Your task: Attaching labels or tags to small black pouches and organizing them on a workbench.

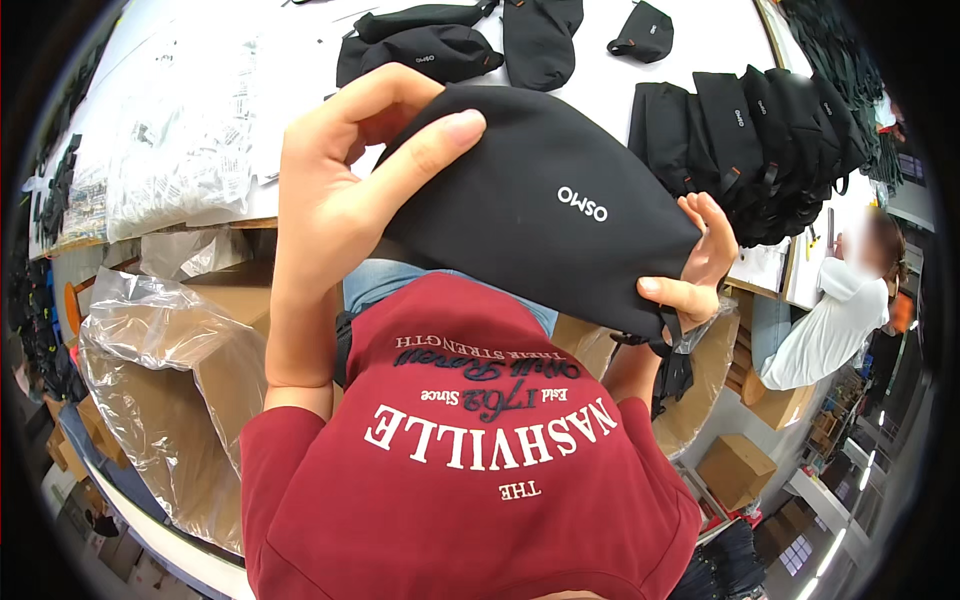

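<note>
A black fabric pouch (520, 180) with a small white print is held up in front of me, over the near edge of the table. My left hand (370, 160) grips its upper left end, the thumb lying flat across the front face and the fingers behind. At the lower right end, my right hand (700, 265) pinches the pouch between thumb and fingers. A short dark strap (668, 325) hangs by that corner. The back of the pouch is hidden from view.
Similar black pouches (750, 140) stand packed in a row at right; others (425, 55) lie at the far side. Clear plastic bags (180, 150) cover the table's left. Plastic-lined cartons (170, 400) flank me. A person in white (830, 320) sits at right.
</note>
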`<action>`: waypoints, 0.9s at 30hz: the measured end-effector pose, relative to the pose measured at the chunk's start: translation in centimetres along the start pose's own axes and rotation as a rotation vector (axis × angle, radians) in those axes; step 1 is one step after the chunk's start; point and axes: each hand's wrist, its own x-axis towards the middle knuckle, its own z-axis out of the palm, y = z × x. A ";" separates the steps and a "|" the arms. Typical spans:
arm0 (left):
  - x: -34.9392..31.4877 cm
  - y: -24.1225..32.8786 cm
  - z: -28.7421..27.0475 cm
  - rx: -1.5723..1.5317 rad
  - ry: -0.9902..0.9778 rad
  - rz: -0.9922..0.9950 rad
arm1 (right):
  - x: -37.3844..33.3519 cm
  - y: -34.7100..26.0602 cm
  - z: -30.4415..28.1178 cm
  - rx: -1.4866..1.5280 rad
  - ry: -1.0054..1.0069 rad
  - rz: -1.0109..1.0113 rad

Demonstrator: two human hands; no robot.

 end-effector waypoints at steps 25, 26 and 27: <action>-1.0 0.5 0.0 -0.040 0.194 0.028 | 1.2 0.8 -0.1 -0.203 -0.160 0.198; -0.9 -0.2 -0.2 -0.036 0.192 0.031 | 1.8 0.9 -0.7 -0.386 -0.199 0.261; -0.9 -1.0 -0.2 0.009 0.197 0.028 | 1.4 1.8 -1.0 -0.229 -0.049 0.339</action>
